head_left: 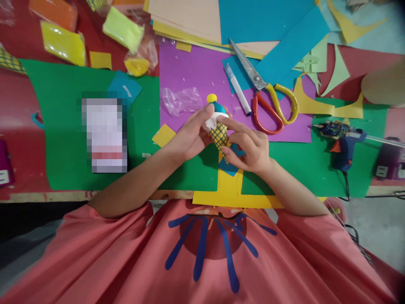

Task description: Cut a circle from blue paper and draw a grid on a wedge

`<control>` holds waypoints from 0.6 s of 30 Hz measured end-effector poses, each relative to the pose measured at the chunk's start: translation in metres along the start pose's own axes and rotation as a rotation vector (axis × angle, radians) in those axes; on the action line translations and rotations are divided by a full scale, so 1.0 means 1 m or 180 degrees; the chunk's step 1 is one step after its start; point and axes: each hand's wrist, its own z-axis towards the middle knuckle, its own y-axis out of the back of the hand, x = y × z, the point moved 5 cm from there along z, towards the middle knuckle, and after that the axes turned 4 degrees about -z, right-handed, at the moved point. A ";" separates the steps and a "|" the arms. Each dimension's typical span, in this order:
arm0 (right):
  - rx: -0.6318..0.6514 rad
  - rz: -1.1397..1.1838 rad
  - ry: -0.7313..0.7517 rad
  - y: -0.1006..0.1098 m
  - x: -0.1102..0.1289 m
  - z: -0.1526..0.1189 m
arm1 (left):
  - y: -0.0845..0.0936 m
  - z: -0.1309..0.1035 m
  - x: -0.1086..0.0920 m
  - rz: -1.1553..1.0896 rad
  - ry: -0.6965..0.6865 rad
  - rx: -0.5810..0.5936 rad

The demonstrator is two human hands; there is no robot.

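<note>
A small toy ice cream cone is held between my two hands over the green sheet. Its cone is yellow with a dark criss-cross pattern; above that come a white layer, a blue top and a yellow ball. My left hand grips the upper part from the left, thumb on the white and blue layers. On the other side, my right hand presses a fingertip to the white layer, with its thumb near the cone's lower end. The fingers behind the cone are partly hidden.
Scissors with red and yellow handles and a white pen lie on purple paper. A glue gun sits at right. Green paper, a blurred-out rectangle, clay packets and blue paper surround them.
</note>
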 end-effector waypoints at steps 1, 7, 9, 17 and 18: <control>0.0001 0.0006 -0.0025 0.000 0.000 0.000 | 0.002 0.000 0.001 -0.0009 -0.0036 -0.0037; 0.0170 -0.0073 -0.0123 -0.003 0.001 0.001 | -0.001 -0.001 0.001 -0.0079 -0.0032 0.0061; 0.0114 -0.0078 -0.0072 -0.002 0.002 0.001 | -0.003 -0.001 0.000 -0.0079 -0.0036 0.0113; 0.0063 -0.0149 -0.0045 -0.001 0.004 0.000 | -0.003 0.000 0.001 0.0046 -0.0057 0.0213; 0.0120 -0.0175 -0.0068 -0.002 0.003 -0.001 | -0.003 0.000 0.002 0.0064 -0.0048 0.0250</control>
